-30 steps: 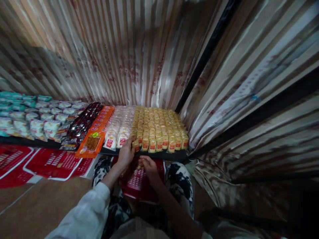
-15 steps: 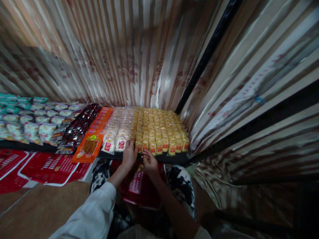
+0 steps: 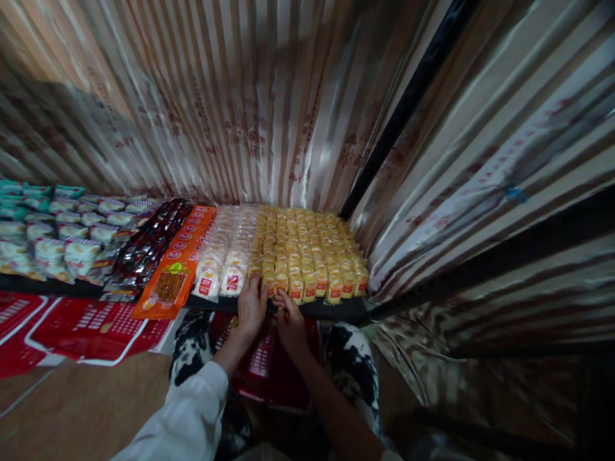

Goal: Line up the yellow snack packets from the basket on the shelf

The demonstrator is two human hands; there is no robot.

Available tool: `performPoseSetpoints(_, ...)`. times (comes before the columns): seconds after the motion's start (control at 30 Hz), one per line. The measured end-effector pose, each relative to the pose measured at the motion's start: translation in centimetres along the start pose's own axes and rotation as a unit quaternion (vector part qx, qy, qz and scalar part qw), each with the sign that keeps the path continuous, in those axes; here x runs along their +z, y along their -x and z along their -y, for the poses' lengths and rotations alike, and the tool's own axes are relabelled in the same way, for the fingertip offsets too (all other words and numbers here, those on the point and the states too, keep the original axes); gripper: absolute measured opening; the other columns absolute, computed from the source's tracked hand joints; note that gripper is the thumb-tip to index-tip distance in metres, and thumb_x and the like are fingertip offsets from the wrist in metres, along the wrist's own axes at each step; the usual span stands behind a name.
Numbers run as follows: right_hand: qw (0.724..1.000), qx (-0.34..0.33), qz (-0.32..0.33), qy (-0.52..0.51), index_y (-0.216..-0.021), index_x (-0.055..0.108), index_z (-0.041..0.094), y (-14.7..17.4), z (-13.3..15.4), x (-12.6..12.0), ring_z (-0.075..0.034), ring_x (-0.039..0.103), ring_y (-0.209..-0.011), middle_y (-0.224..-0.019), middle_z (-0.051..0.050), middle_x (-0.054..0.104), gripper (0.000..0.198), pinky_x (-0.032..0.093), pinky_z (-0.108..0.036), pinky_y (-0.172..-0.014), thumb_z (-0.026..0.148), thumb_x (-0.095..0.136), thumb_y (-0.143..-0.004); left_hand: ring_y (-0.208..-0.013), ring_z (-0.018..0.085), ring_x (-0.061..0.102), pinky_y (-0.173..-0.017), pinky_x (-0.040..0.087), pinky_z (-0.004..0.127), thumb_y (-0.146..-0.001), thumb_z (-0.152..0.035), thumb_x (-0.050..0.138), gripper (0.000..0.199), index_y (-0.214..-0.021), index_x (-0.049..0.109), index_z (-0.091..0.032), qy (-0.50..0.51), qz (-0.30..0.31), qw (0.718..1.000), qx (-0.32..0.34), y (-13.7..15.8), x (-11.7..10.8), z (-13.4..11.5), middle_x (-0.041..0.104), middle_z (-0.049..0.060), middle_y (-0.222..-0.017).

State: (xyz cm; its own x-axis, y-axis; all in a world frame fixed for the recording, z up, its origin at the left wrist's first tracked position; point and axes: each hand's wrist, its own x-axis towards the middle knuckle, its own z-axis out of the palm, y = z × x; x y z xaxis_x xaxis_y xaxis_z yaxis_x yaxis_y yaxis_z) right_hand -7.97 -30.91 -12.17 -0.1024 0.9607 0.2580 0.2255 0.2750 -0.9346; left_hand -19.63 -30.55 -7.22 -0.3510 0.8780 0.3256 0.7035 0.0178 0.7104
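Observation:
Rows of small yellow wrapped snack packets (image 3: 307, 256) stand close together on a black shelf (image 3: 331, 312). At the front left corner of these rows, my left hand (image 3: 252, 306) has its fingers bent around a front packet, partly hiding it. Just to the right, my right hand (image 3: 289, 323) is held low at the shelf edge. Its fingers are curled together, with the tips by the bottom of the front packets; whatever they grip is hidden. White wrapped packets (image 3: 232, 279) in two rows sit left of my left hand.
Further left lie a flat orange snack bag (image 3: 168, 282), dark red shiny packets (image 3: 139, 250), and white-and-teal packets (image 3: 81, 253). Red printed bags (image 3: 96, 326) hang below the shelf edge. A striped curtain (image 3: 269, 109) and a black slanted post (image 3: 398, 121) stand behind.
The view has shifted slightly. Both hands stay at the front of the yellow packets, with the right hand's fingers slightly more gathered.

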Motion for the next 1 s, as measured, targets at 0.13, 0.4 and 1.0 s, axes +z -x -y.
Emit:
performPoseSetpoints(0.13,1.0,-0.008,0.007,0.011,-0.123,0.051,0.018,0.1,0.1,0.0,-0.018,0.062,-0.09,-0.106,-0.01,0.062,0.041,0.05,-0.034,-0.084,0.022,0.04,-0.083,-0.1,0.021,0.056,-0.087,0.046,0.038,-0.084,-0.023,0.046,0.027,-0.11,0.051,-0.018,0.0,0.005,1.0,0.004,-0.1,0.5,0.4,0.059,0.009,-0.103)
performPoseSetpoints(0.4,1.0,-0.001,0.028,-0.006,-0.123,0.05,0.018,0.0,0.2,-0.4,-0.018,0.063,-0.089,-0.107,-0.01,0.062,0.043,0.051,-0.034,-0.081,0.021,0.042,-0.081,-0.105,0.023,0.053,-0.091,0.043,0.041,-0.083,-0.022,0.046,0.03,-0.113,0.049,-0.015,0.004,0.007,1.0,0.0,-0.1,0.9,0.2,0.057,0.011,-0.107)
performPoseSetpoints(1.0,0.986,-0.088,-0.075,0.12,-0.11,0.058,0.021,2.0,3.7,-3.4,-0.019,0.057,-0.099,-0.102,-0.009,0.062,0.03,0.047,-0.036,-0.088,0.024,0.036,-0.089,-0.111,0.024,0.047,-0.094,0.044,0.042,-0.086,-0.019,0.043,0.032,-0.117,0.052,-0.021,-0.079,-0.013,0.985,0.155,4.3,-0.5,0.6,0.052,0.011,-0.116)
